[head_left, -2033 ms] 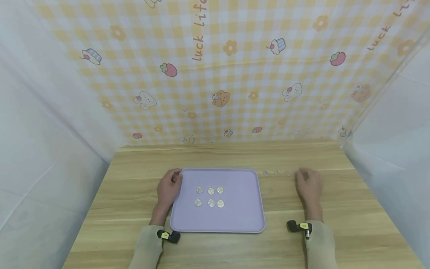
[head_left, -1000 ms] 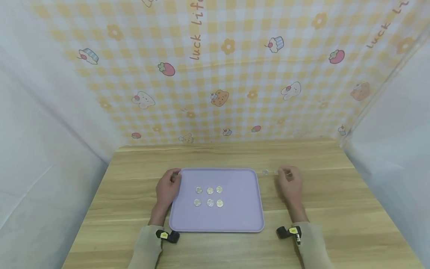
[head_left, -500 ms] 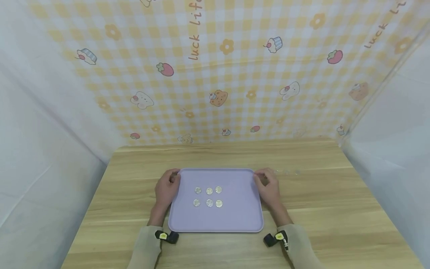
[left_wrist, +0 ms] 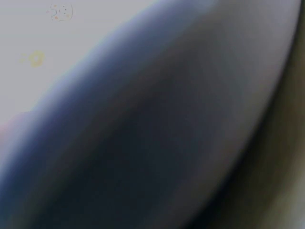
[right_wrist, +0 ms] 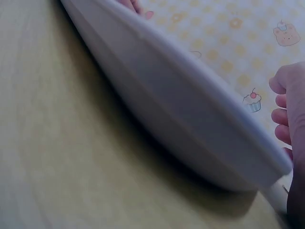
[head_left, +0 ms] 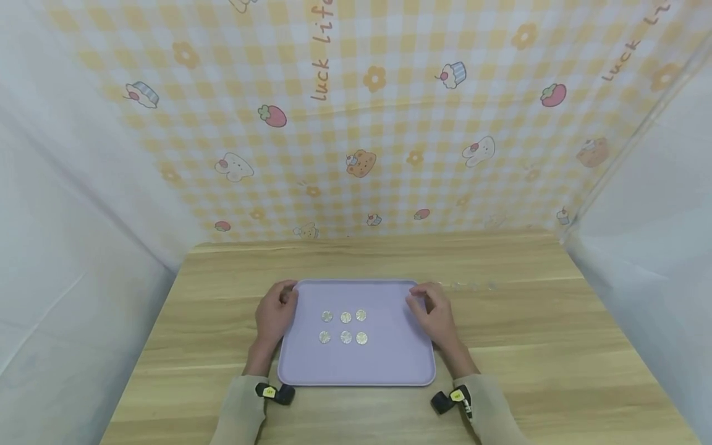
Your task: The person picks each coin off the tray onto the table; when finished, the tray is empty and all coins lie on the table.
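A lilac tray [head_left: 389, 364] lies on the wooden table. On it sit several small round, shiny pieces [head_left: 346, 337] with ray-like markings, in two rows. My left hand [head_left: 275, 312] holds the tray's far left corner, thumb at the rim. Over the far right corner is my right hand [head_left: 436, 315], fingers loosely bent, thumb and forefinger tips a little apart, nothing visible between them. In the right wrist view the tray's side [right_wrist: 181, 105] is close, with the right hand [right_wrist: 296, 114] at the edge. A dark blurred shape fills most of the left wrist view.
Several small clear discs [head_left: 474, 286] lie in a row on the table, right of the tray's far corner. A yellow checked cloth [head_left: 334, 136] hangs behind the table [head_left: 528, 371], with white sheets at both sides.
My right hand has moved left along the row of clear discs to the tray's far right corner, leaving the discs on the table. My left hand stays at the tray.
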Tool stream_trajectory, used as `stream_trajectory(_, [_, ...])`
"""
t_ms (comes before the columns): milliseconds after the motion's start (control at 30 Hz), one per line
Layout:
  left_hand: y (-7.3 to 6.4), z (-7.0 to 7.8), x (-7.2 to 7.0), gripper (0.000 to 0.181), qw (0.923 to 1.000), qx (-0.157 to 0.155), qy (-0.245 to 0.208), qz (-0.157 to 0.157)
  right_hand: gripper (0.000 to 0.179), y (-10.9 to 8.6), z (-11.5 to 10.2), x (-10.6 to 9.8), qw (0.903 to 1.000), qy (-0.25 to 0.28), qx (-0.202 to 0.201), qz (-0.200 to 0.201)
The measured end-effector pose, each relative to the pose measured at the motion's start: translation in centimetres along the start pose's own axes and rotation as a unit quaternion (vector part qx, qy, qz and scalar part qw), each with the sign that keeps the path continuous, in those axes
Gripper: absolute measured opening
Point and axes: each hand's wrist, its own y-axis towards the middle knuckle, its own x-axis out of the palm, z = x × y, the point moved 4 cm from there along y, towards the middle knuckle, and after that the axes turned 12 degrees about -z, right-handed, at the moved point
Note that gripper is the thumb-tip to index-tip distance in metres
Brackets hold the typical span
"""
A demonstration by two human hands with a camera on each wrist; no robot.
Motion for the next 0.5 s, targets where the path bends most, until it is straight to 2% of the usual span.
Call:
stream_trajectory(233, [0.1,0.1,-0.1,0.023,1.0000,0.001,0.003,0.001,0.017,0.3,0.1,0.2,0.9999,-0.006,-0.009,0.002])
stream_trajectory(400, [0.0,-0.1,-0.1,0.022,1.0000,0.000,0.003,0.001,0.020,0.5,2.0,0.8,0.9991,-0.037,-0.019,0.011])
stream_trajectory(500, [0.0,-0.1,0.0,0.022,1.0000,-0.001,0.000,0.001,0.023,0.7,2.7,1.4,0.9971,-0.055,-0.050,0.016])
